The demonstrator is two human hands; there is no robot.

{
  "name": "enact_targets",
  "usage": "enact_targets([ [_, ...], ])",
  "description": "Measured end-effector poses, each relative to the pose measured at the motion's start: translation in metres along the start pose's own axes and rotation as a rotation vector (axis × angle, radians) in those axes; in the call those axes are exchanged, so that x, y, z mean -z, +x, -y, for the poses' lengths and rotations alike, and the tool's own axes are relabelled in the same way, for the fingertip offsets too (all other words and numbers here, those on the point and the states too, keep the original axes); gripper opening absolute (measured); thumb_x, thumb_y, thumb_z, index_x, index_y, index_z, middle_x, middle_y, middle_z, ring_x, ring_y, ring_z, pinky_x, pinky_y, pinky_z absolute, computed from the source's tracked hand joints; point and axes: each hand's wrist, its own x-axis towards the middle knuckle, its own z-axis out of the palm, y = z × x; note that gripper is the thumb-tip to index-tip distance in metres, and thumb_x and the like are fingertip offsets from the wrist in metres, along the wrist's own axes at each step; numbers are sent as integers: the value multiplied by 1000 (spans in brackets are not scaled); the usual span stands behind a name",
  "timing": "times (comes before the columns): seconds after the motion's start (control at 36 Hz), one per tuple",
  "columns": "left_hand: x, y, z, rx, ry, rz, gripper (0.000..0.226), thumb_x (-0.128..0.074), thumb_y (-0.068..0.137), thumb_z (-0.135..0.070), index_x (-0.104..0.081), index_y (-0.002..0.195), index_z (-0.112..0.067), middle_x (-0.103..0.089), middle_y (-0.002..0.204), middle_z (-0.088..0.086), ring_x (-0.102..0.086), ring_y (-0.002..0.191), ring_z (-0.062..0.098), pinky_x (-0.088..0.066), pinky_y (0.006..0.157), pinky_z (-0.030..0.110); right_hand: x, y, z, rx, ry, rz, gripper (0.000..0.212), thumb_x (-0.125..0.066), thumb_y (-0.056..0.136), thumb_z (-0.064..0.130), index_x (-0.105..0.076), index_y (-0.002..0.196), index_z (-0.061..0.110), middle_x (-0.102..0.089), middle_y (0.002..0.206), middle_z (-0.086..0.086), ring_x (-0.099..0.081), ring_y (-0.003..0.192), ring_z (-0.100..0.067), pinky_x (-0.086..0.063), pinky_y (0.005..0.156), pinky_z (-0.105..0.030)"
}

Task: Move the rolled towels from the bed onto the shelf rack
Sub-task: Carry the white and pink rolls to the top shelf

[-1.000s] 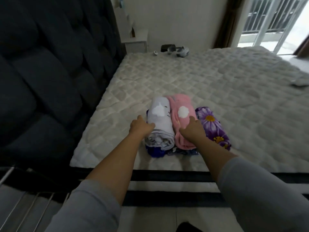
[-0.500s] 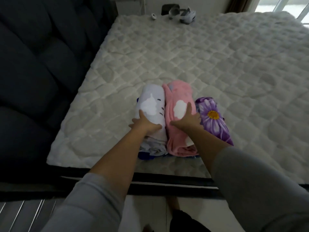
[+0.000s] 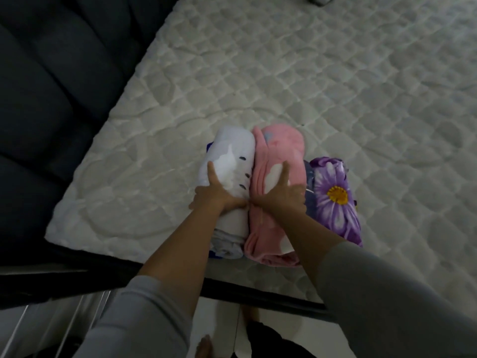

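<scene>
Here the left hand (image 3: 219,195) is clasping the white roll (image 3: 229,161), the right hand (image 3: 281,195) the pink roll (image 3: 278,151); both are looking soft and light, best gripped mid-roll, under the fingers.

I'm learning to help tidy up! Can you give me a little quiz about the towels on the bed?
1. True or false: the left hand is on the white towel.
2. Which towel does the right hand press? A) purple B) pink C) white
3. Fill in: the untouched towel shows a big ____.

Key: 1 true; 2 B, the pink towel; 3 flower.
</scene>
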Motion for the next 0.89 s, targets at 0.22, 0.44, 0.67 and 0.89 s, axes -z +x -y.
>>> enact_targets([
  [0.22, 1, -1, -1, -10, 1, -15, 140, -80, 61, -55, 31, 144, -41, -17, 152, 28, -35, 136, 39, -34, 112, 43, 3, 4, -4, 32, 3, -26, 115, -70, 73, 57, 15, 150, 45, -16, 154, -24, -33, 137, -42, -31, 110, -53],
  [0.44, -3, -17, 3, -86, -32, -121, 128, -77, 68, -49, 23, 148, -40, -21, 155, 22, -31, 139, 36, -35, 111, 43, 8, -4, -10, 62, 20, -30, 116, -75, 72, 47, 12, 150, 47, -21, 151, -23, -40, 133, -43, -36, 109, -52],
  [0.67, 5, -51, 11, -88, -69, -150, 122, -74, 71, -49, 19, 150, -38, -28, 151, 27, -39, 135, 38, -37, 106, 40, 22, -28, -12, 136, 70, -7, 111, -72, 79, 40, 11, 152, 42, -21, 150, -30, -39, 134, -42, -35, 109, -46],
  [0.89, 25, -103, 56, -62, -177, -239, 122, -72, 71, -47, 21, 149, -38, -36, 146, 25, -49, 124, 37, -43, 97, 35, 22, -85, 2, 304, 42, 24, 112, -72, 78, 37, 13, 152, 40, -19, 152, -31, -36, 137, -42, -36, 109, -45],
])
